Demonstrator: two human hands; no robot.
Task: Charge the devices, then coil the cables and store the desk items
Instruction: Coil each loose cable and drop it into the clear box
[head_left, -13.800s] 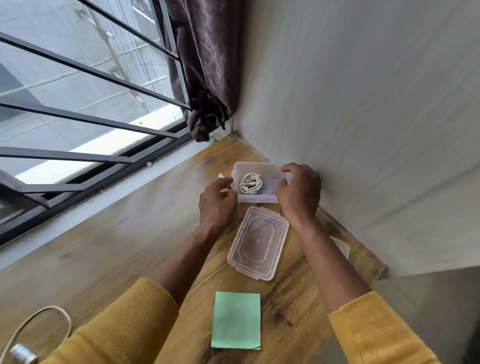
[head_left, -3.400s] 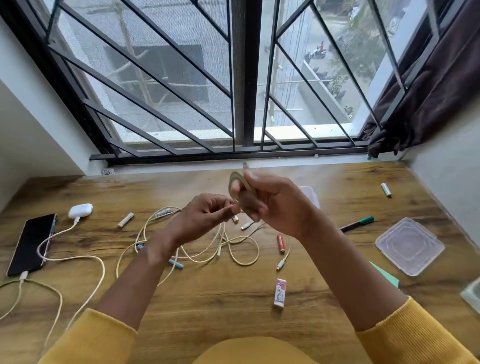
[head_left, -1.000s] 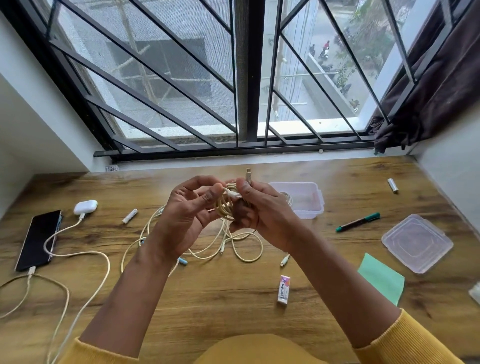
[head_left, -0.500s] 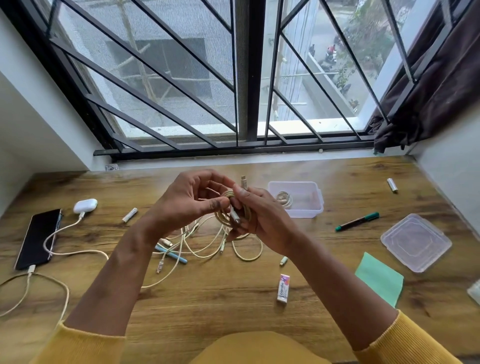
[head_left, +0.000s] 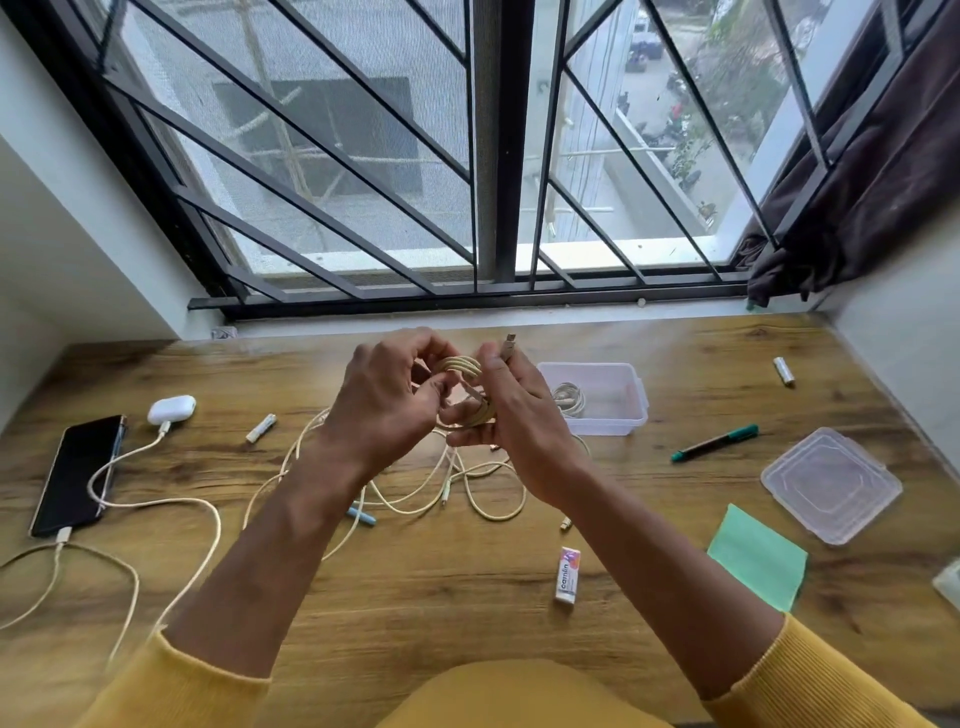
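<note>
Both hands are raised above the wooden table (head_left: 415, 587), working 1 pale yellow cable coil (head_left: 464, 367). The right hand (head_left: 519, 415) has its grip curled round the coil, with a metal plug end (head_left: 509, 345) sticking up past its fingers. The left hand (head_left: 387, 402) has its fingers curled and pinches the coil from the other side. Loose cable (head_left: 483, 499) trails from the hands down onto the table in open loops.

Just beyond the right hand sits a clear plastic box (head_left: 608, 410), lid off, holding 1 coiled cable (head_left: 570, 399) at its left end. Its clear lid (head_left: 830, 483) lies well apart to the right, flat on the table, beside a green note pad (head_left: 758, 558).

At the far left a black phone (head_left: 78, 473) and a white earbud case (head_left: 171, 409) each have a cable plugged in. 2 small batteries (head_left: 261, 428) (head_left: 784, 371) lie on the table, 1 left and 1 far right. A green-capped marker (head_left: 715, 442) lies between box and lid, and an eraser (head_left: 567, 574) lies nearer the person.
</note>
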